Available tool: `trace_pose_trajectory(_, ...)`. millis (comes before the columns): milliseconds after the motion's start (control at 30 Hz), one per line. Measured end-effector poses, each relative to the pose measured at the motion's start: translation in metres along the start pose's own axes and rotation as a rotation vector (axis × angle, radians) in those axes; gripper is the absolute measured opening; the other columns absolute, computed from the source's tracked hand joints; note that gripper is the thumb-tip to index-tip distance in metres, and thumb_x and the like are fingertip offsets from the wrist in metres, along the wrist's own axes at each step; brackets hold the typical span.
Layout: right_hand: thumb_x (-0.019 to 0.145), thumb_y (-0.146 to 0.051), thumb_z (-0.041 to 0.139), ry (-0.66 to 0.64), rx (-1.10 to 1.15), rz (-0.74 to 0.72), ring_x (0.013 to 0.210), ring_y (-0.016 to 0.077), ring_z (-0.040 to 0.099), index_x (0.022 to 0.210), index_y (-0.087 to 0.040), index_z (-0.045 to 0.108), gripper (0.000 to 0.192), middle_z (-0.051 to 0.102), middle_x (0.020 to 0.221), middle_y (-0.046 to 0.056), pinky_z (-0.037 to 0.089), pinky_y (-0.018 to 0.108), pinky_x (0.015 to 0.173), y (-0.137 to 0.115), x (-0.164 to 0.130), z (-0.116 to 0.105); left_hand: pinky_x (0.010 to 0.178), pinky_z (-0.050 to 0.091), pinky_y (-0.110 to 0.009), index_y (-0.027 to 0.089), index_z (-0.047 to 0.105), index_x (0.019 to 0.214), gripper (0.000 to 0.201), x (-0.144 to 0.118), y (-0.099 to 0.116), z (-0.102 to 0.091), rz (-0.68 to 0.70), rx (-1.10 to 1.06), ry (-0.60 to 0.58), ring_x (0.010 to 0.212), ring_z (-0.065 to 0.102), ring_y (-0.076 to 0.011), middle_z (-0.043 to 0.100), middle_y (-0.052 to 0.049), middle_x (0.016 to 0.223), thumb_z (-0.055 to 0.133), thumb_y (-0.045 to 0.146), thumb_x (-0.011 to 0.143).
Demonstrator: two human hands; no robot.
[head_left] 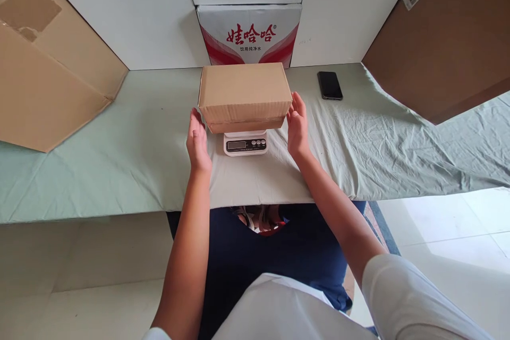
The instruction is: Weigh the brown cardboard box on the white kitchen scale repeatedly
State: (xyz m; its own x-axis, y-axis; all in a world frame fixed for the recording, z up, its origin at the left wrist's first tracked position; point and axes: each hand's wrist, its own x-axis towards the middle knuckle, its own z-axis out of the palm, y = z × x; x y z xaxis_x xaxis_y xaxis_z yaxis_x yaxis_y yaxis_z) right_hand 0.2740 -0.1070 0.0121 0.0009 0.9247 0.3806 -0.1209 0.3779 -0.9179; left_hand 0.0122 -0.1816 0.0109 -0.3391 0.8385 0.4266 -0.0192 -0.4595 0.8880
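Observation:
A closed brown cardboard box is directly over a small white digital scale. Its underside hides the weighing plate, and whether its full weight rests there I cannot tell. My left hand lies along the box's left end, palm inward, with fingers straight and close together. At the opposite end, the fingers of my right hand are against the right side, slightly bent. The box sits between both hands. The scale's dark display and its buttons face me, and no digits are readable.
Behind the box stands a white and red carton with Chinese lettering, against white panels. A black phone lies to the right on the pale green cloth. Large cardboard sheets stand at the left and right.

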Motion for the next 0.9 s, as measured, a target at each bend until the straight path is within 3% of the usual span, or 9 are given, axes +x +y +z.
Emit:
trace_pose_trajectory(300,0.089,-0.075,0.043,-0.035,0.004,-0.001,0.162,0.0274,0.031,0.154,-0.043,0.031,0.073,0.034,0.17,-0.004,0.026,0.059,0.134,0.004,0.002,-0.002,0.135,0.025,-0.041,0.031,0.044,0.157,0.074,-0.002,-0.001,0.001,-0.021,0.041,-0.004,0.163,0.025,-0.0244,0.033,-0.003,0.174,0.041,0.072,0.096)
trace_pose_trajectory(467,0.083,-0.077,0.051,-0.031,0.033,0.028,0.16,0.0298,0.034,0.151,-0.04,0.037,0.078,0.041,0.166,-0.001,0.033,0.058,0.131,0.0,0.002,0.002,0.135,0.025,-0.041,0.028,0.044,0.158,0.075,-0.001,-0.001,0.0,-0.004,0.023,0.0,0.164,0.023,-0.0241,0.032,-0.005,0.174,0.042,0.071,0.096)
trace_pose_trajectory(700,0.086,-0.078,0.044,-0.069,-0.024,-0.018,0.156,0.0301,0.04,0.151,-0.038,0.04,0.076,0.047,0.163,0.0,0.038,0.055,0.128,-0.009,0.0,0.005,0.135,0.023,-0.042,0.031,0.044,0.158,0.078,0.0,0.0,0.001,-0.041,0.044,-0.02,0.163,0.025,-0.0253,0.032,-0.004,0.174,0.04,0.075,0.094)
trace_pose_trajectory(900,0.087,-0.077,0.045,-0.105,-0.045,-0.007,0.154,0.0302,0.04,0.151,-0.042,0.04,0.074,0.048,0.161,-0.002,0.036,0.056,0.13,-0.012,-0.002,0.009,0.134,0.024,-0.041,0.029,0.045,0.157,0.079,-0.002,0.001,0.004,-0.047,0.02,-0.033,0.163,0.027,-0.0251,0.033,-0.006,0.174,0.043,0.075,0.093)
